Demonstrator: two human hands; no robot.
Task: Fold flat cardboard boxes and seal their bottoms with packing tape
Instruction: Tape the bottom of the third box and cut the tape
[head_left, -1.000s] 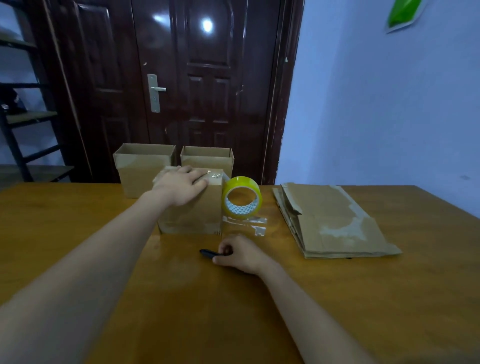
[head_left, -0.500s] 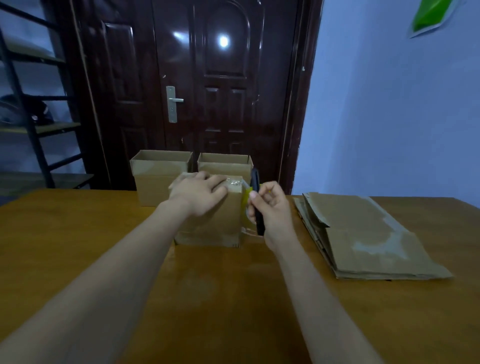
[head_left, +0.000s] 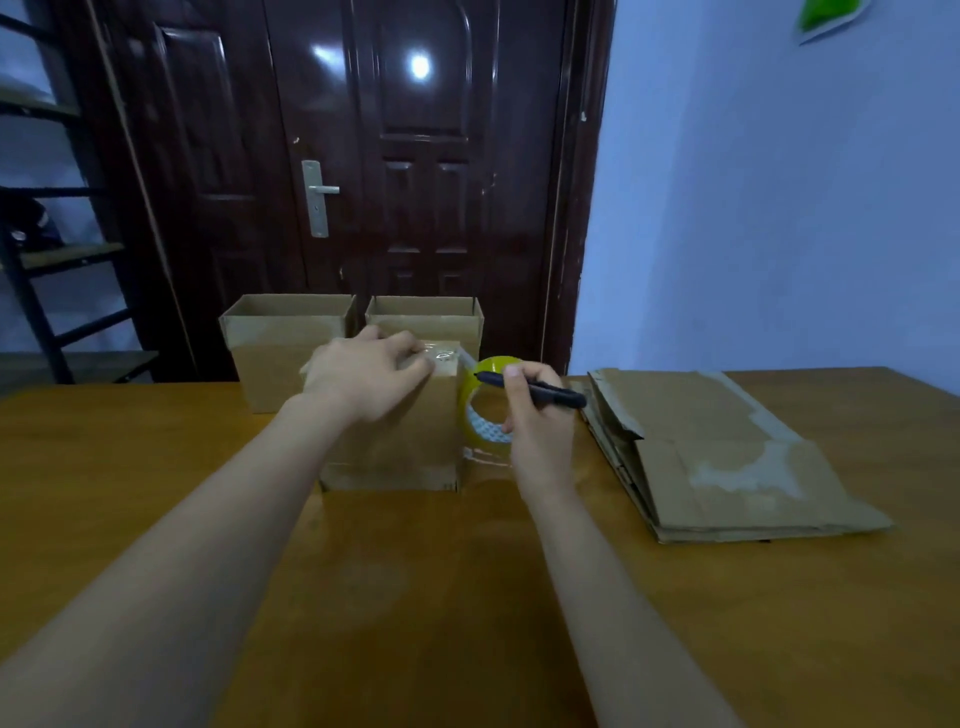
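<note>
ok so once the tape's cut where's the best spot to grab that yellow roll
Probably the top arc of the yellow tape roll. It stands on edge with its open core showing, close beside the box on one side, right hand in front. Come from above, thumb through the core, fingers over the rim.

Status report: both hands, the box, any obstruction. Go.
Left hand flat on box top. Right hand grip shut on black cutter, tip at tape strand beside yellow tape roll. Nothing in the way.
</note>
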